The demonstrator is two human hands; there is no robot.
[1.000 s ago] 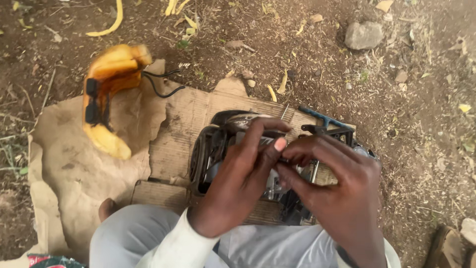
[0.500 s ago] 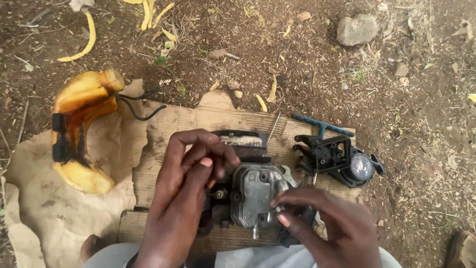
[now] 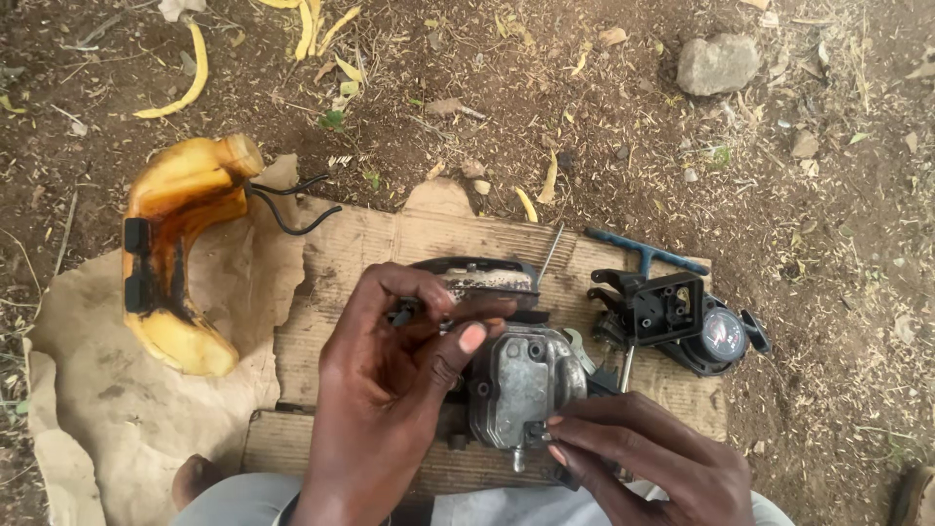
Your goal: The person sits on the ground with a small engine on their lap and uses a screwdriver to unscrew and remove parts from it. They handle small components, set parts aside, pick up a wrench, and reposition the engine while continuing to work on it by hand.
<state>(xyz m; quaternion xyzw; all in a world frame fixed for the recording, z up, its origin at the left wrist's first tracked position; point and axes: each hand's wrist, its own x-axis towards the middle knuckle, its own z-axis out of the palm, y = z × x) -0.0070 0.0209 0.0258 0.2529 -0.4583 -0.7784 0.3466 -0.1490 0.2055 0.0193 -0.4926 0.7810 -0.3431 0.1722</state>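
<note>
since half a second ago both hands have shifted little: the left hand (image 3: 390, 390) has slid a touch toward the middle of the engine block, and the right hand (image 3: 653, 453) stays low at its near corner.

the left hand is closed in a pinch, thumb and fingers bunched on a small dark part at the top left edge of the grey metal engine block (image 3: 521, 385); what exactly sits between the fingertips i cannot tell. the right hand's fingertips press on the block's lower right corner, steadying it more than gripping, fingers half curled.

the block lies on a sheet of cardboard (image 3: 321, 321) directly under both hands. it looks well stripped down: the yellow plastic tank (image 3: 180, 253), with two black hoses trailing, lies well apart beyond the left hand, and a black housing piece (image 3: 662, 307) with a round cap sits just past the right hand. a thin rod and a blue t-handle tool (image 3: 643, 251) lie beyond the block. more dismantling or cleaning seems left, as the block still carries fittings.

count: one block, one tank, one black housing, one t-handle tool, one grey stone (image 3: 718, 63) farther off on the dirt.
</note>
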